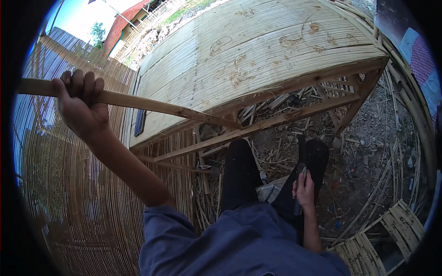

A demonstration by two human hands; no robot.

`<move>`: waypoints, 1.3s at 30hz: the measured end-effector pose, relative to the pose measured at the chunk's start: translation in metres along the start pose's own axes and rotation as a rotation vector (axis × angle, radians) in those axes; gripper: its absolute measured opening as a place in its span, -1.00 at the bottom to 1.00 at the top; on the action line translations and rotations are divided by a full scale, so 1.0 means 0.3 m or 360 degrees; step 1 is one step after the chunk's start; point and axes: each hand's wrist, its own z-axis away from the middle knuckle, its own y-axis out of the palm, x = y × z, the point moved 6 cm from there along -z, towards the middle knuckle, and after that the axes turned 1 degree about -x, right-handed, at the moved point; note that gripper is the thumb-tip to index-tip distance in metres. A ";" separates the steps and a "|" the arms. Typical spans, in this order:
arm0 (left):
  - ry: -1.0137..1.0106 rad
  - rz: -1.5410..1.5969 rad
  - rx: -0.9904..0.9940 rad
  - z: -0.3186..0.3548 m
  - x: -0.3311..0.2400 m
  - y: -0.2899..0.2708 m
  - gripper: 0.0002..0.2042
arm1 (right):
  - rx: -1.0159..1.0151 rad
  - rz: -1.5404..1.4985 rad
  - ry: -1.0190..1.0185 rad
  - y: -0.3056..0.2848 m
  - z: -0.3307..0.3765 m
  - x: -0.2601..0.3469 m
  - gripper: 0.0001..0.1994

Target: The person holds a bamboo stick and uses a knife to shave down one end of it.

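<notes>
Left hand [82, 102] clenched around a long pale bamboo strip [152, 105] whose far end rests on the slatted bamboo platform [258, 50]; right hand [304, 189] grips a dark-handled knife [300, 184] by the knee, trimming seemingly unfinished

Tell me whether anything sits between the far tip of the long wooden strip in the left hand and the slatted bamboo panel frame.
Nothing visible does. The left hand grips the long pale wooden strip near its end, and its far tip already meets the wooden frame rail under the slatted bamboo panel.
</notes>
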 end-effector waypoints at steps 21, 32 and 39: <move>0.0328 0.0733 0.0219 0.082 0.023 -0.151 -0.78 | 0.0068 0.0334 0.0085 0.175 0.057 -0.022 -0.72; 0.0297 0.0755 0.0405 0.108 0.085 -0.231 -0.72 | 0.0225 0.0380 0.0097 0.315 0.085 -0.041 -0.70; 0.0291 0.0752 0.0509 0.115 0.075 -0.193 -0.73 | 0.0348 0.0437 -0.0132 0.476 0.042 0.114 -0.66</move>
